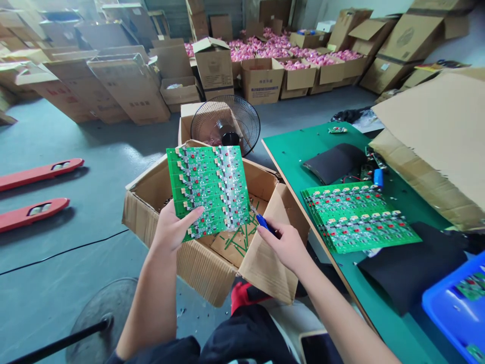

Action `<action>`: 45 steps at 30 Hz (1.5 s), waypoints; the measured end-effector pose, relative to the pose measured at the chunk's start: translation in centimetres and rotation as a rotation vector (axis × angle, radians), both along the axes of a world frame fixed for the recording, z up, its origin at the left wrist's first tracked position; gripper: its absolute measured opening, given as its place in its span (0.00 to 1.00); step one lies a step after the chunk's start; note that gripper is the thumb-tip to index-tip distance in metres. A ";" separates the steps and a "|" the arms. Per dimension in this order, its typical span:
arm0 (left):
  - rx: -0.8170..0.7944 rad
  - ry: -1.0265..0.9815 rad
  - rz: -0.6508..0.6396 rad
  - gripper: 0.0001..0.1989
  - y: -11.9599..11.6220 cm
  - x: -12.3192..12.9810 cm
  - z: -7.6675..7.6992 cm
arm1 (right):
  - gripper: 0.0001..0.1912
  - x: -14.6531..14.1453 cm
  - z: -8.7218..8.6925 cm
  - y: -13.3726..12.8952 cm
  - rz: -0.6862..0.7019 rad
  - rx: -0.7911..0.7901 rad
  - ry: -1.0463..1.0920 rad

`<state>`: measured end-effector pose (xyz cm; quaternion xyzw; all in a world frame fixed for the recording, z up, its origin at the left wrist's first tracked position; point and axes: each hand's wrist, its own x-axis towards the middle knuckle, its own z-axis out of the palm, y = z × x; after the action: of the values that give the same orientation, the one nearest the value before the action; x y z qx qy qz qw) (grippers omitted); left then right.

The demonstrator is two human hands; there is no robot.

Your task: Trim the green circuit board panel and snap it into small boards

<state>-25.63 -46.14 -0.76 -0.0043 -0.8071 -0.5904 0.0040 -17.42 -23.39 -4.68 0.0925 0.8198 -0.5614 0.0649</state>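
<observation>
So, starting at the fingertips: the right hand (284,245) has its fingers curled snugly round a slim tool with a blue handle and a thin tip (265,222), no real gap left in the grip. The left hand (175,225) is pinching a rectangular green circuit board packed with two columns of small components (207,187) by its lower left corner, thumb flat on the front; the other fingers are behind the board, so I can't tell how they're spread. Here's the bit I'd say matters most: the board lies to the left of the right hand's fingers and a touch farther out, its long axis running roughly away from the body with the top leaning slightly left. The tool comes in on a diagonal, pointing up and left at the lower part of the board's right edge. Tip's right beside that edge, but whether it's actually touching, can't tell. Left hand's obviously the nearer one to the board, since it's holding it. Below all that is an open brown cardboard box (210,273) with thin green strips (238,240) scattered inside. Farther right, on a green-topped table (282,149), there's a stack of similar green boards (364,217), well apart from the held one and nearer the right hand.
</observation>
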 end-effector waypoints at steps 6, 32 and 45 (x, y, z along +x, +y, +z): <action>-0.190 0.043 0.014 0.24 0.5 0.1 0.5 | 0.26 -0.4 0.2 -0.5 0.018 0.194 -0.028; -0.133 -0.170 0.040 0.27 -2.3 -2.3 1.0 | 0.17 -1.3 1.5 1.4 0.025 -0.341 -0.409; 0.062 -0.152 0.009 0.30 -2.8 -1.7 1.8 | 0.31 -2.1 -0.3 0.8 0.070 0.341 -0.042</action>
<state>-27.37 -48.98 1.00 0.0443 -0.7865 -0.6136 -0.0546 -19.52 -22.60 -5.02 0.0856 0.9042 -0.4097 0.0850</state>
